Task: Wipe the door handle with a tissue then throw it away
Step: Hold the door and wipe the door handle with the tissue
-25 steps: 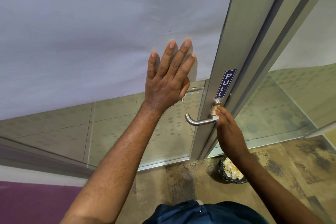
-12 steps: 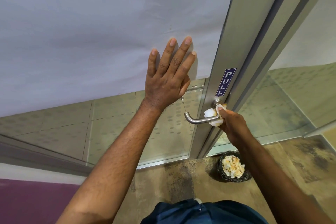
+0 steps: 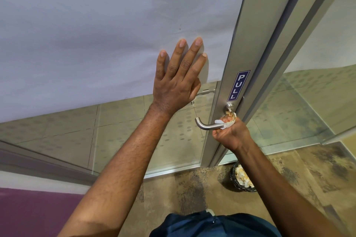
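Note:
A steel lever door handle [image 3: 207, 125] sticks out to the left from the aluminium door frame [image 3: 229, 75], below a blue PULL sign [image 3: 238, 85]. My right hand [image 3: 231, 133] grips the handle's inner end from underneath, fingers curled up around it, with a white tissue [image 3: 227, 123] wrapped between palm and metal. My left hand [image 3: 178, 81] lies flat and open against the frosted panel of the door [image 3: 96, 34], fingers spread, left of the frame. The handle's curved free end shows bare.
A black mesh bin [image 3: 240, 178] with crumpled tissues stands on the mottled brown floor [image 3: 183, 188] just right of the door's foot, partly behind my right forearm. Clear glass fills the door's lower part and the side panel to the right. A purple wall lies lower left.
My right hand has turned from on top of the handle's base to underneath it, the tissue now wrapped round the lever. My left hand stays flat on the door.

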Demonstrator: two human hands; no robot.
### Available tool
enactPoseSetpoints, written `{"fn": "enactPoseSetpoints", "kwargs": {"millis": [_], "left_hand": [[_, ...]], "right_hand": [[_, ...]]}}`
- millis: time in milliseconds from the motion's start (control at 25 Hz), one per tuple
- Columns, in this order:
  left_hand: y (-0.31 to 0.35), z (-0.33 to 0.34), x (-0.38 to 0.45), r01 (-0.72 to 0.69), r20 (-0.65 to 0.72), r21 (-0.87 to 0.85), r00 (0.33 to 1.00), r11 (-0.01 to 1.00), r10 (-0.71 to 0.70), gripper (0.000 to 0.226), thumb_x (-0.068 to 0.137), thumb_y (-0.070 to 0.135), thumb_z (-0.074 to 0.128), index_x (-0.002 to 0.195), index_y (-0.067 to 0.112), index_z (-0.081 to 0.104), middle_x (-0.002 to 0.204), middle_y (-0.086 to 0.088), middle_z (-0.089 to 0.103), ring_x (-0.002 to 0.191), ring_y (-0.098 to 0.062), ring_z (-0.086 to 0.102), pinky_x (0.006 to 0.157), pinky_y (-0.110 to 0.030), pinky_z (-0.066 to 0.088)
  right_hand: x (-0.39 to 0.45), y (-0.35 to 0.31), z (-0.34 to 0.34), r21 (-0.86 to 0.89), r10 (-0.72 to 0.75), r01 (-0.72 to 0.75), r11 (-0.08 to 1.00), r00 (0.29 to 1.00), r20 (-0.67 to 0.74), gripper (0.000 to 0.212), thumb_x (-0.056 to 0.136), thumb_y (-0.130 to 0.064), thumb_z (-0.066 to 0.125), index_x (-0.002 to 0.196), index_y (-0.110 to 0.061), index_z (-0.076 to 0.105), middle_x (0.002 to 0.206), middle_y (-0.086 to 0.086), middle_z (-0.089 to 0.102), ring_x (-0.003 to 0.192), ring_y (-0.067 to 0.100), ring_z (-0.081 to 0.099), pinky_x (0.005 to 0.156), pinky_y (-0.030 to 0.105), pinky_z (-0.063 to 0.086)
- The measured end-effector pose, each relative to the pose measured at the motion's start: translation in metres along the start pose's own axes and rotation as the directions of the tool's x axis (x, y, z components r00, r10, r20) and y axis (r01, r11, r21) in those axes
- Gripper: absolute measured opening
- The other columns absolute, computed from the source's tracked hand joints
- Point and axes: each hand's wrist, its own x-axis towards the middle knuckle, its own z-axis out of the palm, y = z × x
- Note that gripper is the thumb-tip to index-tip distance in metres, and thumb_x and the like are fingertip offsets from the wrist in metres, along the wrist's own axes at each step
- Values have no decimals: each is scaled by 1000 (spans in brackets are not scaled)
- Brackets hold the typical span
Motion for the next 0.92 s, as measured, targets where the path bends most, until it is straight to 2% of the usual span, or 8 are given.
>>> {"fn": "enactPoseSetpoints", "kwargs": {"millis": [160,320,400,560,640,760,840,920], "left_hand": [[0,-1,0,4,9,-6,1000,1000,-4,64,98,21,58,160,20,40,181,-3,15,171,-26,-4,137,-53,-9],[1,-1,-1,3,-4,-3,1000,1000,-3,65,97,21,59,160,20,40,182,-1,2,171,-27,-2,138,-54,-8],[1,0,-2,-1,-8,-6,1000,1000,1,66,98,21,58,161,20,40,182,-1,4,171,-27,-1,138,-54,-7],[0,0,-2,4,7,-18,1000,1000,-4,65,98,21,58,161,19,42,181,-3,20,171,-26,-3,138,-54,-7],[1,1,-3,7,8,-15,1000,1000,-7,66,97,22,58,161,20,42,178,-5,26,170,-26,-4,138,-54,-7],[1,0,-2,0,20,-11,1000,1000,0,67,97,22,58,162,19,41,172,-6,33,170,-26,-7,137,-53,-9],[1,-1,-1,8,15,-12,1000,1000,-8,66,97,21,56,161,19,42,171,-6,35,170,-26,-7,138,-53,-9],[1,-1,-1,14,10,-8,1000,1000,-14,67,96,20,57,161,19,43,171,-6,35,170,-26,-6,138,-53,-9]], "right_hand": [[1,9,1,100,2,-2,995,1000,6,35,104,-27,39,70,-25,44,57,-2,49,64,13,36,71,29,31],[-6,26,-5,37,39,-42,998,997,60,29,105,-29,32,95,-23,58,93,1,65,87,15,56,79,32,36],[-13,24,-11,-41,36,-32,999,993,111,31,103,-28,30,101,-21,61,100,3,66,85,17,57,75,32,38],[-19,5,-1,105,-122,116,988,991,48,26,106,-11,35,91,-17,55,94,4,57,81,15,60,71,29,55],[-16,12,3,-133,-319,304,943,940,-119,21,108,-11,41,103,-16,60,111,10,66,99,22,66,89,35,53],[-12,35,-2,-572,-660,512,641,749,-69,32,108,-14,36,126,-18,62,125,12,63,108,24,57,93,39,44],[-7,43,-16,-764,-785,593,256,589,194,38,112,-24,31,142,-14,53,128,9,61,112,21,56,95,37,45],[-1,41,-35,-814,-762,575,-86,488,425,50,111,-36,27,151,-11,43,143,10,58,125,22,57,104,35,48]]}}
